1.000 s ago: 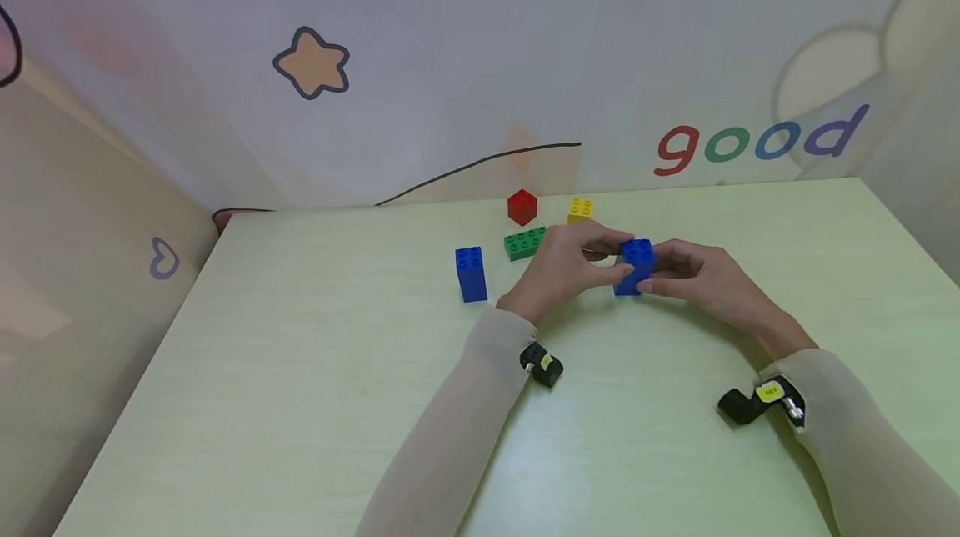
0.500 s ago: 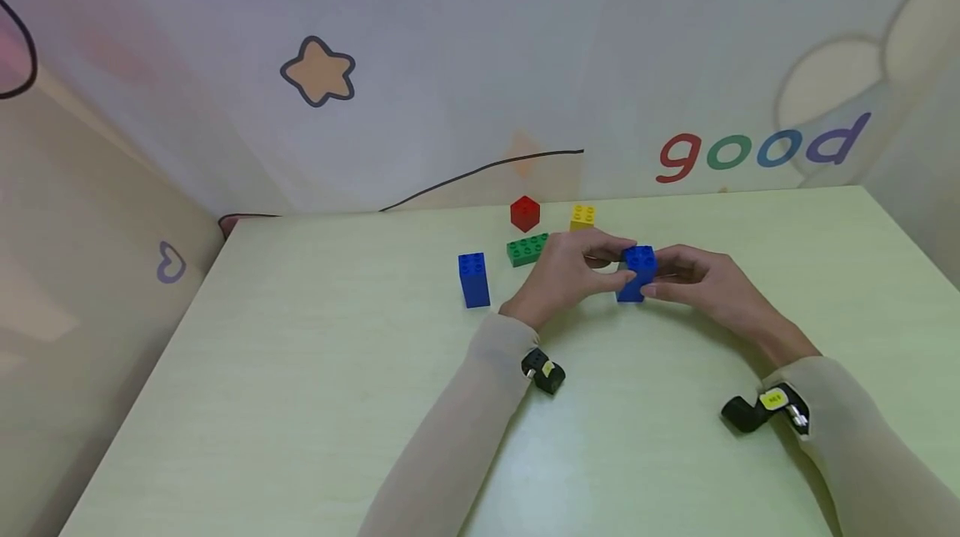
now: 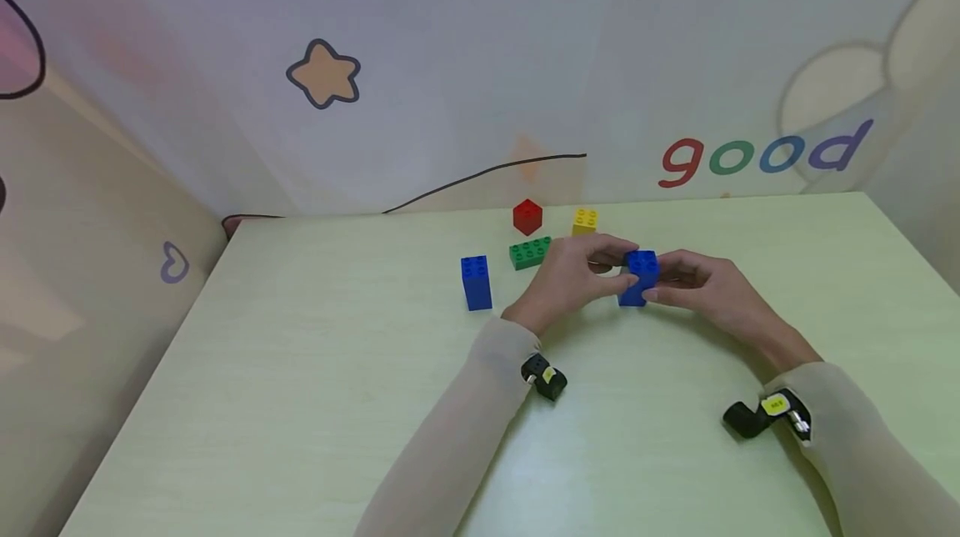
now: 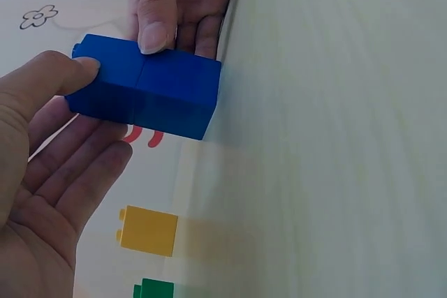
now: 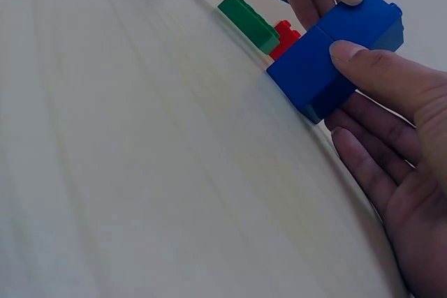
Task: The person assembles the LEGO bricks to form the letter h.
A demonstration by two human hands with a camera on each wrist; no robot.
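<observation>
Behind the light bench (image 3: pixel 300 404) rises a wall (image 3: pixel 465 45) lettered "good". The left hand (image 3: pixel 566 273) and right hand (image 3: pixel 708 283) are both clamped, from opposite sides, on one upright blue stack (image 3: pixel 643 268) over the bench; whether it touches down, I can't tell. Another blue block (image 3: pixel 476 283) stands farther left. Near the left hand sit a green brick (image 3: pixel 530 253), red block (image 3: pixel 527 218) and yellow brick (image 3: pixel 585 221).

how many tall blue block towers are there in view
2. One blue tower is gripped between the left hand and right hand; the other blue tower stands upright on the table, left of the left hand. Any behind the hands would be hidden.
</observation>
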